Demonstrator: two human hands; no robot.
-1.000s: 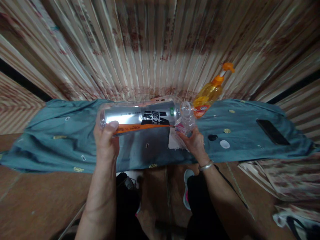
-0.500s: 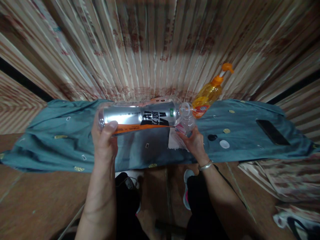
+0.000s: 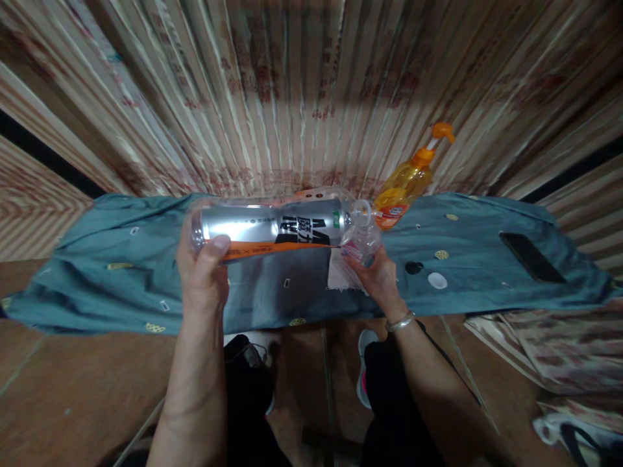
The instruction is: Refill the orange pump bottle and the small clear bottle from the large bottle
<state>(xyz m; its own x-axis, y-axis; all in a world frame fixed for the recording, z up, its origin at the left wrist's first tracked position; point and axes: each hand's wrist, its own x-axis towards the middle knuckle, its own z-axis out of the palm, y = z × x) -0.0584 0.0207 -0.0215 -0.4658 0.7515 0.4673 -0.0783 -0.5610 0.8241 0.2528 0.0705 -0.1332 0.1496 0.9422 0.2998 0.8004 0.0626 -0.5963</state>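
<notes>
My left hand (image 3: 202,275) grips the base of a large clear plastic bottle with a silver-and-orange label (image 3: 272,227), held sideways over the teal cloth-covered counter (image 3: 487,259). My right hand (image 3: 374,275) clamps a small clear plastic bottle (image 3: 363,237) at its mouth. Both look light, thin-walled and slippery; hold mid-body. Little has changed since earlier. An orange pump bottle (image 3: 406,185) stands behind.

Big bottle (image 3: 272,224) in my left hand (image 3: 202,279): silver label with bold black and white characters, one looks like "魔"; the rest I cannot make out.
Green patch on that label: a small mark, too small to read.
Orange strip along the bottle's lower edge: fine print, illegible.
Orange pump bottle (image 3: 406,185): red and white label, its words blurred.
Curtain (image 3: 292,84) behind: faded reddish printed marks, unreadable.
</notes>
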